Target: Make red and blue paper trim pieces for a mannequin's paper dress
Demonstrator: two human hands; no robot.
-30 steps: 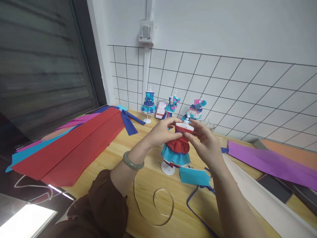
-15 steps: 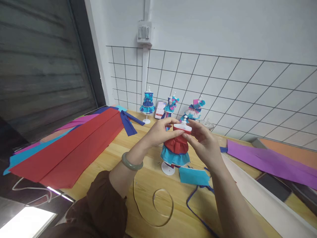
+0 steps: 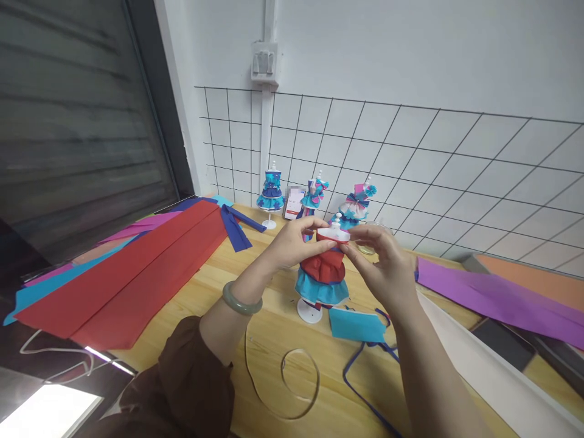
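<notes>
A small white mannequin (image 3: pixel 336 233) on a round white base wears a red and turquoise ruffled skirt (image 3: pixel 323 291). Around its chest runs a red strip (image 3: pixel 329 239). My left hand (image 3: pixel 296 243) pinches the strip's left side between thumb and fingers. On the right side, my right hand (image 3: pixel 383 255) closes thumb and fingers on the strip's edge. A turquoise fabric piece (image 3: pixel 358 325) lies by the base, with a dark blue cord (image 3: pixel 360 389) beside it.
Three dressed mannequins (image 3: pixel 269 194) and a phone (image 3: pixel 294 204) stand at the back. Red fabric (image 3: pixel 137 274) lies left, purple fabric (image 3: pixel 493 298) and a pale sheet (image 3: pixel 497 377) right. A thin looped cord (image 3: pixel 318 389) lies in front.
My right hand has shifted slightly to the right, with its fingers lower and flatter along the strip. A clear cup behind it shows more. My left hand keeps its grip.
</notes>
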